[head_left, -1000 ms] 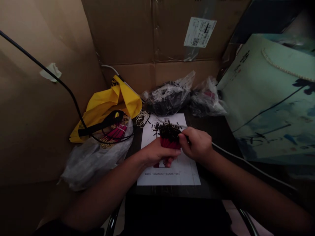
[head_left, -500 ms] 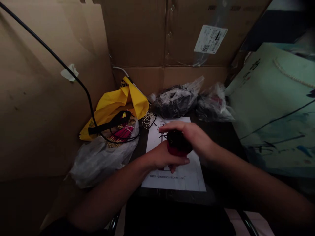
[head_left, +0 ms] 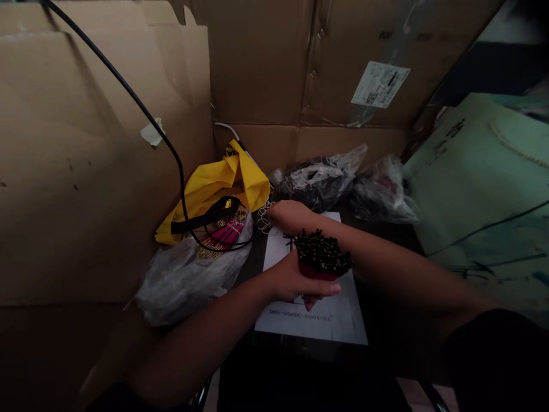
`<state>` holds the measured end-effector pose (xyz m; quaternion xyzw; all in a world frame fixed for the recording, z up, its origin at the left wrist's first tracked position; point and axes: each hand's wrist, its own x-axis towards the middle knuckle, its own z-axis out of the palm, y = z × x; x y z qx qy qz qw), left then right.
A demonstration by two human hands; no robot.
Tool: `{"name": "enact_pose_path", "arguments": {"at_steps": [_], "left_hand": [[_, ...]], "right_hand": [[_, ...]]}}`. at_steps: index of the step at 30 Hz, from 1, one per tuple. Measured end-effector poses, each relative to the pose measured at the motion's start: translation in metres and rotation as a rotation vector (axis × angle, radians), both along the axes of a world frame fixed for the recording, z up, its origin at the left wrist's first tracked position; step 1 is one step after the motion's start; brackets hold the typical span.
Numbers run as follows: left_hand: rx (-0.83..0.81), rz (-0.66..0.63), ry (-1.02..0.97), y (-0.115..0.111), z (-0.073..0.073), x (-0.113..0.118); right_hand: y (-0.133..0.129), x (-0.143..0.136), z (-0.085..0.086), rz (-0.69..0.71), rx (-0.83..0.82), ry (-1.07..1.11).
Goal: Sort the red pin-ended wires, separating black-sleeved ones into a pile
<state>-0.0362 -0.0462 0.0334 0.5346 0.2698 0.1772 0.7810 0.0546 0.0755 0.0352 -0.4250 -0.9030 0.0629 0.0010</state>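
Observation:
My left hand (head_left: pixel 295 280) is wrapped round an upright bundle of thin wires (head_left: pixel 323 254). The bundle's top is a dense cluster of black ends with small metal-like tips, and red shows lower down. Crossing behind it, my right hand (head_left: pixel 289 216) has its fingers curled and pinched at a tangle of thin pale rubber bands (head_left: pixel 263 220). Its fingertips are partly hidden, so how many bands they grip is unclear. Under both hands lies a white printed sheet (head_left: pixel 309 329) on the dark table.
On the left, a clear plastic bag (head_left: pixel 171 289) holds red wire bundles (head_left: pixel 223 234) beside a yellow bag (head_left: pixel 210 180). A black cable (head_left: pixel 146 111) hangs over them. Two plastic bags (head_left: pixel 317 177) of dark parts lie at the back, against cardboard (head_left: pixel 257 68). A pale green bag (head_left: pixel 484 183) stands right.
My right hand has left the top of the wire bundle and moved left and away to the rubber bands. My left hand still holds the bundle. The view has shifted slightly.

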Motion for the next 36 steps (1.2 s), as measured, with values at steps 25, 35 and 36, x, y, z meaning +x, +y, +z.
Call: {"name": "enact_pose_path", "arguments": {"at_steps": [25, 35, 36], "left_hand": [[0.010, 0.121, 0.008, 0.003, -0.004, -0.003], [-0.162, 0.137, -0.146, 0.004, -0.016, 0.003], [-0.182, 0.121, -0.165, 0.004, -0.017, 0.004]], "right_hand": [[-0.121, 0.124, 0.031, -0.419, -0.265, 1.134], [-0.163, 0.099, 0.010, -0.556, -0.085, 1.527], [-0.159, 0.097, 0.016, -0.522, -0.051, 1.510]]}}
